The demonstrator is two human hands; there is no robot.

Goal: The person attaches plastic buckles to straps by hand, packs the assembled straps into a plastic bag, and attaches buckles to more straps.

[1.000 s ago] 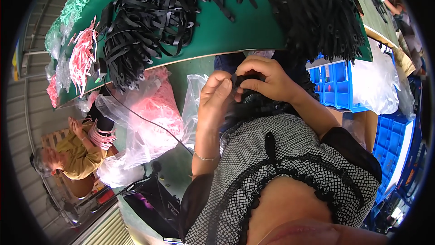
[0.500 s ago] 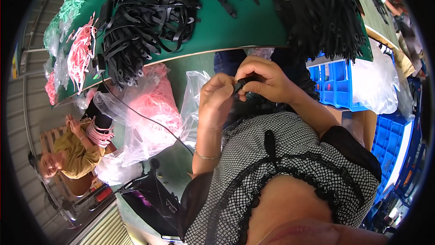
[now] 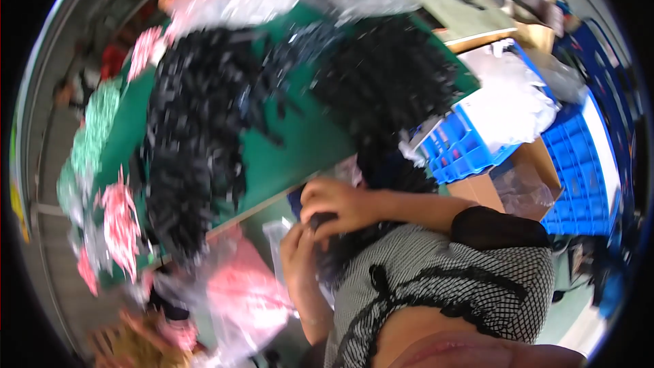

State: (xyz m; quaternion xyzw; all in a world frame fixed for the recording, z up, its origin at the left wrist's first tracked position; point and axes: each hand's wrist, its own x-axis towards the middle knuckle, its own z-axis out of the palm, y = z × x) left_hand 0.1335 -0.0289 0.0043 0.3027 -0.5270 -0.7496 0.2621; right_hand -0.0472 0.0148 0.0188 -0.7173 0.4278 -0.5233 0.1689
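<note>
Both hands, left hand [image 3: 298,253] and right hand [image 3: 335,204], have fingers clamped on a small black piece [image 3: 321,221] that could slip into the black heap [image 3: 197,164] on the tabletop [image 3: 300,143].

The person wears a black-and-white checked top [image 3: 436,273] — fine grid pattern, trimmed with black ruffled edging and a small black bow at the front. A sheer black short sleeve [image 3: 494,226] covers the right upper arm — forearms bare.
</note>
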